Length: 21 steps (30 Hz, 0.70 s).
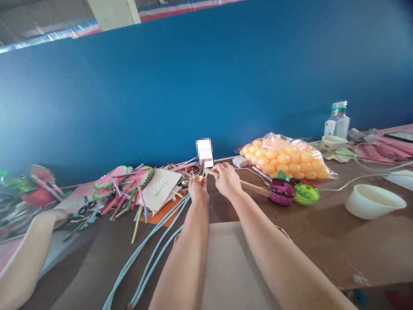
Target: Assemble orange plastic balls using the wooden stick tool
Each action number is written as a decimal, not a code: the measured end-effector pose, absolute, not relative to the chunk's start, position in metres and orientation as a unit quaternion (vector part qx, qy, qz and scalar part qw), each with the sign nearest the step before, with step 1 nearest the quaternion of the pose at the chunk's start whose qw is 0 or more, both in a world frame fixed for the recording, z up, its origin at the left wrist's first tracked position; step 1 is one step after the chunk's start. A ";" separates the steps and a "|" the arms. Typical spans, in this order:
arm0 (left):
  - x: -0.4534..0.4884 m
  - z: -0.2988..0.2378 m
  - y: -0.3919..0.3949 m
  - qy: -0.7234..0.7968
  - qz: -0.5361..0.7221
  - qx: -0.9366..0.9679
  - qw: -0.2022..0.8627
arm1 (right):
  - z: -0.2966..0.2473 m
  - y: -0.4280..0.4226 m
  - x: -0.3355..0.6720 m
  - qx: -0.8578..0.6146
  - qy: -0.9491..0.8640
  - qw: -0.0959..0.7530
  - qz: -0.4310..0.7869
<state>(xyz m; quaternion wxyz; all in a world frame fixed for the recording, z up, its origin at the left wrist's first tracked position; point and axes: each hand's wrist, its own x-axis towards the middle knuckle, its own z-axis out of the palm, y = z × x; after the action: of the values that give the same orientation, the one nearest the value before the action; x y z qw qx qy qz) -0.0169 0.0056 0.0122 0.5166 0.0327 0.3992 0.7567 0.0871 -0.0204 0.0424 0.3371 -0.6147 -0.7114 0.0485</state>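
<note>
My left hand is closed in a pinch near the middle of the table. A small yellow piece shows at its fingertips, and a dark, narrow pointed thing rises just above them; its kind is unclear. Close by on the right, my right hand is closed around a pale wooden stick. One end of the stick comes out by my left fingertips, the other reaches a purple pouch-like thing. Pale blue cords run from beside my left hand toward the front edge.
A bag of orange balls, a yellow-green round container, a white bowl and a bottle stand right. Left lie paper fans, papers and scissors. Another person's arm reaches in. A blue panel stands behind.
</note>
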 end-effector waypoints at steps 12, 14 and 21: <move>-0.017 0.015 0.004 0.396 0.762 0.049 0.510 | 0.047 -0.022 0.088 -0.613 -0.696 0.371 0.040; -0.016 0.015 0.003 0.397 0.764 0.051 0.507 | 0.047 -0.023 0.087 -0.612 -0.707 0.351 0.049; -0.016 0.017 0.003 0.398 0.763 0.046 0.508 | 0.046 -0.022 0.088 -0.611 -0.692 0.382 0.037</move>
<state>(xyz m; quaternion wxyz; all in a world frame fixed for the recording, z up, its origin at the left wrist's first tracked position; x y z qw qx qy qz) -0.0161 0.0026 0.0171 0.5078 0.0459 0.3980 0.7627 0.0879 -0.0219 0.0458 0.3819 -0.6110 -0.6925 0.0369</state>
